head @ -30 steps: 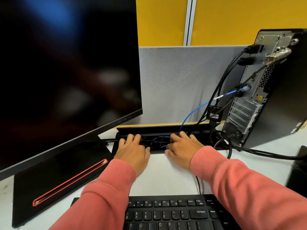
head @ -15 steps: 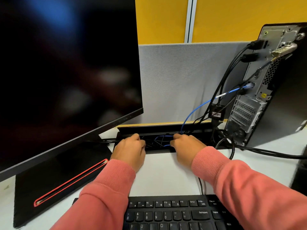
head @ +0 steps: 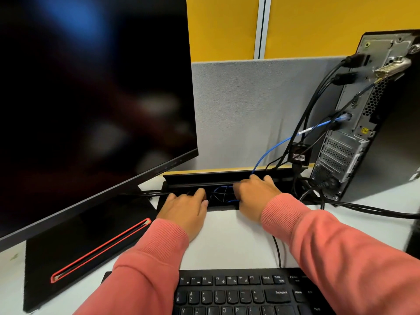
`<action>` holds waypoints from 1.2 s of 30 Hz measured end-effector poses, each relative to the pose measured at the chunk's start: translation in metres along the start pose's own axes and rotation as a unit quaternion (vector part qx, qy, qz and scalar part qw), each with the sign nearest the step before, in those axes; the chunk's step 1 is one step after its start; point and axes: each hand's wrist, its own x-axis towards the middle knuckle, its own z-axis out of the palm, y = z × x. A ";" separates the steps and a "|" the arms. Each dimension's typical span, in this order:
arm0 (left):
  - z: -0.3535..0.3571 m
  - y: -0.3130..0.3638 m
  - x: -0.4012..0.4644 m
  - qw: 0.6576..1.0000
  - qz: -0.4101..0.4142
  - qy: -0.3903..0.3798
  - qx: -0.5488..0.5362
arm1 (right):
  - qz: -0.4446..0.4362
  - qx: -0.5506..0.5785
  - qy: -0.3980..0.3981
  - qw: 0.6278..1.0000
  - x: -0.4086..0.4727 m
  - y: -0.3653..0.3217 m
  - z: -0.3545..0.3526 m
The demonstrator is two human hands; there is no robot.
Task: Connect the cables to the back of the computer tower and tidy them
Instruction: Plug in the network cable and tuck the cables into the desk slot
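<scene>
The computer tower [head: 354,133] stands at the right with its back panel facing me. Several black cables [head: 318,98] and a blue cable [head: 272,148] are plugged into it and hang down into a black cable tray [head: 204,178] sunk in the desk's rear edge. Blue loops [head: 223,193] lie inside the tray between my hands. My left hand [head: 184,210] rests at the tray's front lip, its fingertips bent down inside. My right hand [head: 254,196] reaches into the tray where the cables enter, fingertips hidden.
A large dark monitor [head: 91,87] fills the left, its black base [head: 79,242] with a red stripe on the desk. A black keyboard [head: 238,294] lies near me. A grey partition [head: 250,110] backs the desk. Black cables [head: 375,210] trail right across the desk.
Both hands have slid forward and their fingers, flat on the tray edge before, now curl down into the tray. The hands sit slightly further apart, showing more of the blue loops.
</scene>
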 end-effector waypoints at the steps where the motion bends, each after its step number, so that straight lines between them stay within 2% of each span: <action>1: 0.000 0.000 -0.001 1.000 0.001 0.020 -0.007 | -0.002 0.022 0.015 1.000 -0.001 0.002 0.001; 7: -0.001 -0.001 -0.001 0.994 0.019 0.108 -0.016 | -0.030 0.085 0.055 0.994 -0.001 0.004 0.008; 10: -0.001 -0.002 -0.001 0.996 0.009 0.091 -0.019 | -0.041 0.086 0.036 0.995 0.002 -0.003 0.012; 12: 0.001 -0.005 -0.001 0.996 0.003 0.087 -0.028 | -0.045 0.081 -0.004 0.996 0.005 -0.009 0.015; 15: 0.004 -0.005 0.001 0.997 -0.001 0.067 -0.034 | -0.019 0.091 -0.038 0.995 0.008 -0.014 0.015; 18: 0.006 -0.002 0.004 0.998 -0.006 0.053 -0.015 | 0.014 0.114 -0.037 0.993 0.011 -0.020 0.010; 24: 0.007 -0.001 0.009 0.999 0.005 0.018 0.042 | 0.030 0.082 -0.118 0.989 0.029 -0.037 0.018; 31: 0.009 0.001 0.009 0.994 0.026 -0.013 0.107 | 0.060 0.066 -0.143 0.986 0.024 -0.039 0.015; 36: 0.010 0.001 0.009 0.995 0.042 -0.037 0.078 | 0.071 0.045 -0.147 0.985 0.026 -0.045 0.019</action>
